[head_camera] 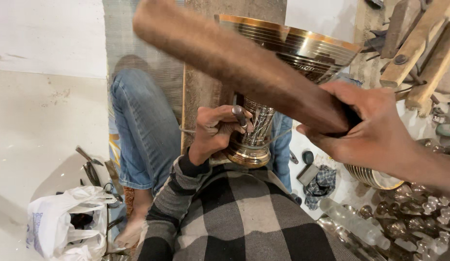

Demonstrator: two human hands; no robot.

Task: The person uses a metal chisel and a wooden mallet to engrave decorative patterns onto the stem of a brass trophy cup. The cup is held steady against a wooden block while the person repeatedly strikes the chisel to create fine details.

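The left hand [216, 131] is closed around a thin metal punch [239, 116], its tip against the stem of a brass vase [283, 72] lying across the person's lap. The right hand [375, 128] grips a wooden mallet [234, 60] raised over the vase. A white plastic bag [65, 220] lies on the floor at the left, and small metal pieces [413, 212] at the right.

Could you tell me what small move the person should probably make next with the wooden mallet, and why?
Probably bring the wooden mallet down onto the punch. The right hand holds the mallet raised above the work, while the left hand pins the punch against the stem of the brass goblet. The tool looks set, and the mallet is blurred.
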